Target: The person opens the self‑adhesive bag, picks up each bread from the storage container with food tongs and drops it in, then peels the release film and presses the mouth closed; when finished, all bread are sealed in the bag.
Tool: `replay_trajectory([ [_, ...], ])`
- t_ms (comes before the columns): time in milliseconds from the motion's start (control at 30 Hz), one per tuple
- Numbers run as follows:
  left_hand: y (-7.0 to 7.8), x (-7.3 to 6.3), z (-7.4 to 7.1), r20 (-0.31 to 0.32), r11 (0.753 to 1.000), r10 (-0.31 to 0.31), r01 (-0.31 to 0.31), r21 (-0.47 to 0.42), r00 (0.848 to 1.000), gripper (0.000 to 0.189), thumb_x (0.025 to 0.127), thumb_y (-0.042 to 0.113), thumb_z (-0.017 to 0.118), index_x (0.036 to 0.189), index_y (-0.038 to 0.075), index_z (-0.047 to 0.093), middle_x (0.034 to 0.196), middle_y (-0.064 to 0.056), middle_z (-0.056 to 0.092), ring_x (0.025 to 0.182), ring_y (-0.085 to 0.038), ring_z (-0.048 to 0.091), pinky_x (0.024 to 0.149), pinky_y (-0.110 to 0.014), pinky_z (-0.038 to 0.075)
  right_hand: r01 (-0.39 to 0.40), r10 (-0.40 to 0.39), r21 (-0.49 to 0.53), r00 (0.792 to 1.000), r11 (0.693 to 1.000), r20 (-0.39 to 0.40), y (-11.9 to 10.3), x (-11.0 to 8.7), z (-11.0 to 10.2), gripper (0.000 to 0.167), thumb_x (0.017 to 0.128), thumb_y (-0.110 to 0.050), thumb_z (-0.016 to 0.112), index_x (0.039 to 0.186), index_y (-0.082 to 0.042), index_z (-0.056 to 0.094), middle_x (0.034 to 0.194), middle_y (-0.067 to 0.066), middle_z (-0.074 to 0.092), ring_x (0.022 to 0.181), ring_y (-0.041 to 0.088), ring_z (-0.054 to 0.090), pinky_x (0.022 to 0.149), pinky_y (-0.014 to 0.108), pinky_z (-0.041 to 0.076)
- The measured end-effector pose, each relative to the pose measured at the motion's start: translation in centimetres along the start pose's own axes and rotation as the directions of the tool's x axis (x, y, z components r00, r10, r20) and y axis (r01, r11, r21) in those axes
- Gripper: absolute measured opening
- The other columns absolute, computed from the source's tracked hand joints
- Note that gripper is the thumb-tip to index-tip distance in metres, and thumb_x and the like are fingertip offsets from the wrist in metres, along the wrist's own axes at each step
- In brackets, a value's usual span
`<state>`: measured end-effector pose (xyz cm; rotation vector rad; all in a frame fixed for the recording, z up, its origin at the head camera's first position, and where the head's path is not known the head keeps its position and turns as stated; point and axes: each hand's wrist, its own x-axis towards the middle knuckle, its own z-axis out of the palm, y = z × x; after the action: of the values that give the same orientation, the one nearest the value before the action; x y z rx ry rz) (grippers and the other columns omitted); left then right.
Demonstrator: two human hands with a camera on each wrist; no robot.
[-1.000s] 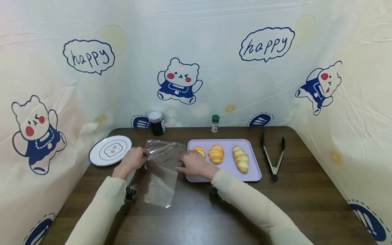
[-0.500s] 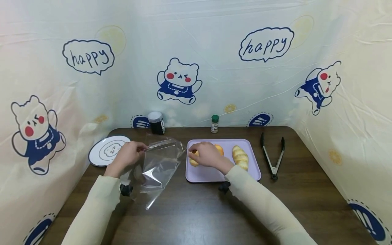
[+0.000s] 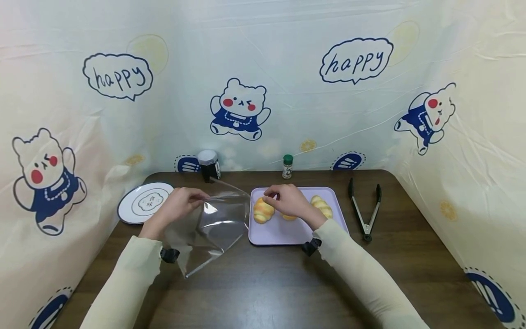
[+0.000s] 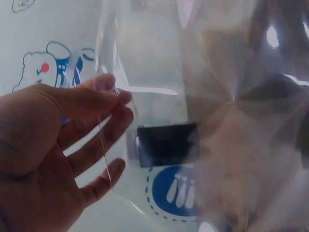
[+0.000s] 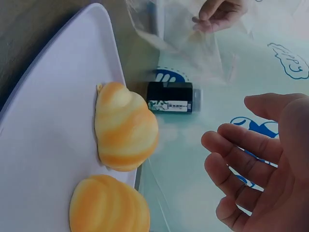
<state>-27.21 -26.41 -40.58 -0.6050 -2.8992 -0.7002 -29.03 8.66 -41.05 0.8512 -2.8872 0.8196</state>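
Observation:
My left hand point(image 3: 181, 205) pinches the edge of a clear plastic bag point(image 3: 218, 224) between thumb and index finger. The bag hangs spread out over the table, left of a lilac tray point(image 3: 269, 236). Above the tray, my right hand point(image 3: 289, 200) is apart from the bag; in the right wrist view its fingers are loosely bent around nothing. Several bread rolls lie on the tray: a golden one point(image 3: 263, 212) at the left, another point(image 5: 110, 205) partly hidden by my right hand in the head view, and a longer pale one point(image 3: 322, 205) at the right.
A white plate point(image 3: 137, 194) with a dark rim lies at the back left. A dark jar point(image 3: 209, 171) and a small green-capped shaker point(image 3: 287, 167) stand along the back edge. Black-tipped tongs point(image 3: 365, 224) lie spread to the right of the tray.
My right hand has moved right, away from the bag's edge and over the tray. The bag has spread wider, its lower corner swinging left. The left hand still pinches it.

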Motion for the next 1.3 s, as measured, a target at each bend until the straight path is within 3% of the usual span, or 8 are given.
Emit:
replay_trajectory([
  [400,1.9,0.6,0.8,0.085,0.998,0.055,-0.052,-0.042,0.995,0.024,0.091,0.004,0.068,0.111,0.014,0.076,0.109,-0.008,0.076,0.091,-0.018,0.068,0.083,-0.042,0.057,-0.002,-0.011,0.198,0.998,0.98,0.066,-1.5,0.2,0.3,0.031,0.095,-0.045,0.062,0.111,-0.021,0.075,0.093,-0.009,0.073,0.08,0.008,0.059,0.072,0.025,0.048],
  [533,2.3,0.7,1.0,0.094,0.995,0.084,-0.079,-0.053,0.992,0.024,0.091,0.004,0.068,0.11,0.016,0.077,0.109,-0.006,0.076,0.093,-0.018,0.069,0.086,-0.044,0.057,0.014,-0.031,0.234,0.997,0.972,0.068,-1.9,0.3,0.7,0.022,0.094,-0.036,0.067,0.106,-0.02,0.077,0.09,-0.008,0.075,0.077,0.006,0.061,0.07,0.024,0.049],
  [800,2.4,0.9,1.7,0.12,0.997,0.066,-0.06,-0.049,0.991,0.029,0.09,0.005,0.069,0.115,0.02,0.075,0.116,-0.003,0.074,0.103,-0.02,0.068,0.092,-0.046,0.055,0.028,-0.041,0.263,0.998,0.964,0.043,-1.8,0.3,0.8,0.012,0.093,-0.021,0.069,0.096,-0.015,0.079,0.081,-0.004,0.075,0.068,0.005,0.059,0.062,0.021,0.048],
  [933,2.8,0.9,2.5,0.092,0.997,0.08,-0.08,-0.006,0.993,0.03,0.09,0.012,0.072,0.119,0.018,0.073,0.126,-0.004,0.07,0.118,-0.027,0.064,0.1,-0.051,0.05,-0.015,0.003,0.302,0.999,0.953,0.042,-1.8,0.3,0.7,0.014,0.093,-0.022,0.069,0.096,-0.013,0.08,0.081,-0.002,0.076,0.068,0.004,0.061,0.061,0.021,0.048],
  [1033,3.5,0.9,3.1,0.036,0.994,0.103,-0.104,0.035,0.994,0.03,0.089,0.018,0.074,0.119,0.015,0.073,0.129,-0.007,0.068,0.122,-0.031,0.06,0.103,-0.057,0.046,-0.033,0.023,0.309,0.999,0.95,0.035,-1.9,0.3,0.6,0.015,0.093,-0.023,0.069,0.095,-0.013,0.08,0.08,0.0,0.077,0.066,0.004,0.062,0.057,0.02,0.046],
  [1167,5.2,0.9,4.1,-0.057,0.991,0.117,-0.112,0.071,0.992,0.026,0.089,0.025,0.074,0.113,0.014,0.075,0.118,-0.007,0.069,0.113,-0.03,0.062,0.098,-0.058,0.047,-0.048,0.045,0.324,0.999,0.945,0.019,-1.9,0.3,0.6,0.015,0.093,-0.022,0.069,0.095,-0.013,0.081,0.078,0.0,0.077,0.066,0.011,0.067,0.052,0.021,0.043],
  [1300,7.5,1.0,4.8,-0.107,0.997,0.071,-0.066,0.048,0.992,0.023,0.091,0.034,0.073,0.104,0.015,0.073,0.102,-0.003,0.07,0.094,-0.023,0.066,0.083,-0.044,0.054,-0.068,0.073,0.344,0.997,0.937,-0.001,-1.9,0.4,0.7,0.015,0.094,-0.021,0.069,0.096,-0.011,0.081,0.079,0.001,0.078,0.073,0.019,0.071,0.053,0.021,0.043],
])
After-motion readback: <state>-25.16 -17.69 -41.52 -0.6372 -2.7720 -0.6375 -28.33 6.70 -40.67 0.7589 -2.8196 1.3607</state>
